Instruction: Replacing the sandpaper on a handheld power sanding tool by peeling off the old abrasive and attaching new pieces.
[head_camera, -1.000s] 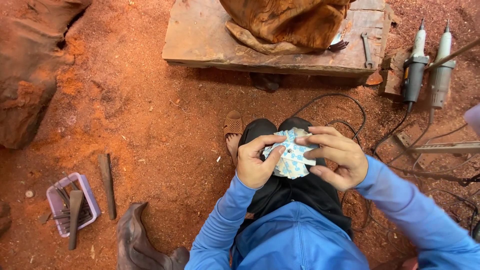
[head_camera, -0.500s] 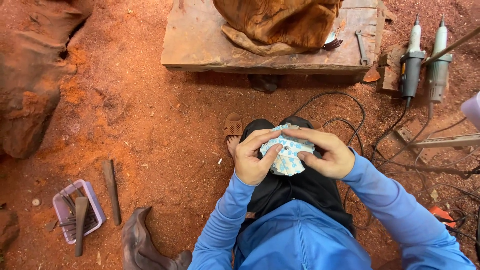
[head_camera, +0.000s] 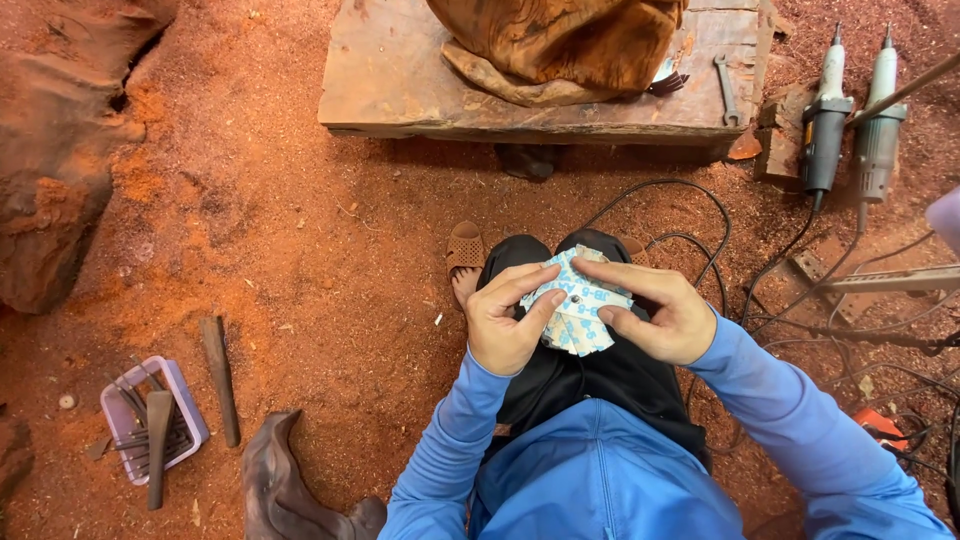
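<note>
Head camera looks steeply down, near the lap.

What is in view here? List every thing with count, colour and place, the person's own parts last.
Sandpaper piece: one, white with blue print, held over the lap.
Carved wood block: one, brown, on the slab.
Wooden slab: one, reddish, top centre.
Wrench: one, grey, right end of the slab.
Power grinders: two, grey-green, top right.
Cables: several, black, on the ground at right.
Tray of tools: one, pale purple, bottom left.
Chisel: one, dark, beside the tray.
Sandal: one, brown, on a foot.
Left hand: grips the sandpaper.
Right hand: grips the sandpaper.
</note>
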